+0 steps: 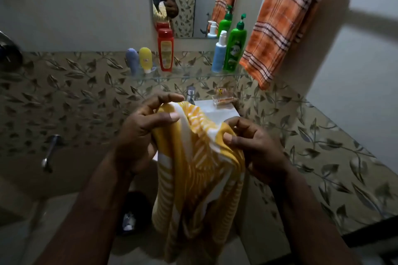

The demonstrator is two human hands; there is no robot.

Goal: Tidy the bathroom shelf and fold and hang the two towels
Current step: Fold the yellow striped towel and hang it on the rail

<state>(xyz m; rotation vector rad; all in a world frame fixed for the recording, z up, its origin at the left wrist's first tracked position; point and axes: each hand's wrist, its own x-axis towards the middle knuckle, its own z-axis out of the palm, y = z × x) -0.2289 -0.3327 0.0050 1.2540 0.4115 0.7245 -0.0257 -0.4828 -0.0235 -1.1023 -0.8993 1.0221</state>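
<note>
1. While the orange checked towel (282,26) is already hanging folded over the rail at the upper right, we are reading that half of the towel work as done.
2. We are holding the yellow and white towel (193,170) up in front of the sink (217,112), letting its length drop so the top edge can be evened for folding.
3. We are pinching that edge with our left hand (137,135), thumb and fingers closed on the cloth.
4. We are gripping the other side with our right hand (256,146), fingers curled shut on the hem.
5. We are leaving the bottles standing upright along the glass shelf (189,76), the green bottle (234,49) tallest, the yellow tube (145,59) among the smallest.
</note>
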